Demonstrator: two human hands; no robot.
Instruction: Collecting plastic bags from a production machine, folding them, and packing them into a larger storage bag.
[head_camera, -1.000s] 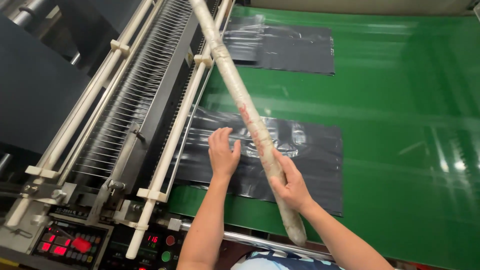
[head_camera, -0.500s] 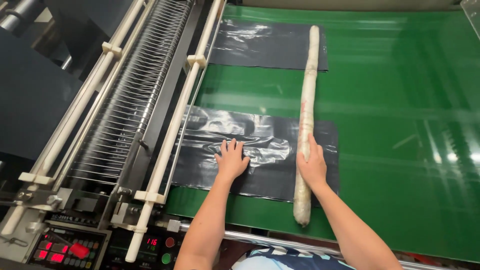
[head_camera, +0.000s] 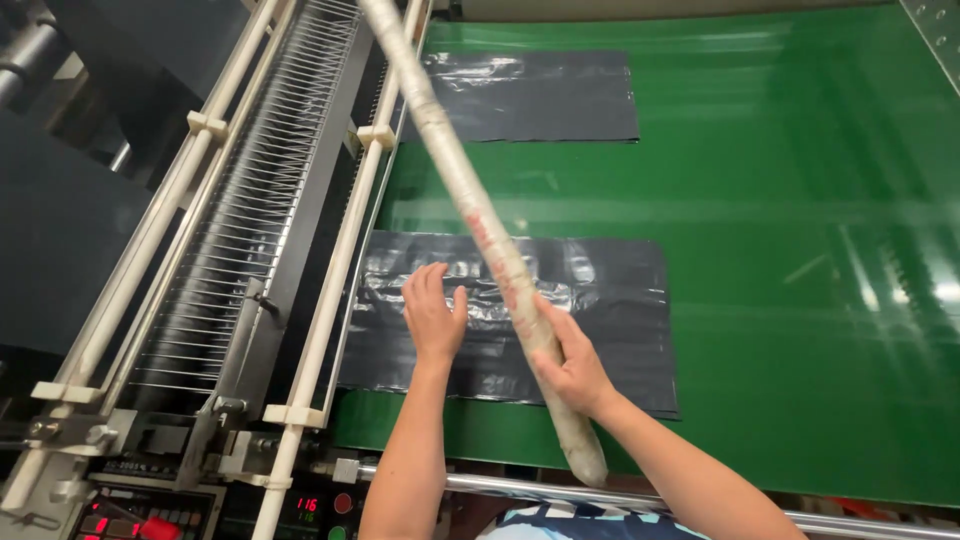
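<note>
Right hand (head_camera: 572, 365) gripped the long pale stick (head_camera: 470, 205) near its low end, slanting it up over the near black bag (head_camera: 610, 320); left hand (head_camera: 432, 315) lay flat, fingers together, on that bag; beyond it, another bag (head_camera: 530, 95) on the green belt (head_camera: 800, 200)

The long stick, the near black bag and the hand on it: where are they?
long stick (head_camera: 470, 205): head view, middle of its shaft.
near black bag (head_camera: 610, 300): head view, bare right part.
left hand (head_camera: 432, 315): head view, its back.

Rod (head_camera: 470, 210) crosses near bag stack (head_camera: 520, 320); another stack (head_camera: 530, 95) seemingly behind.
</note>
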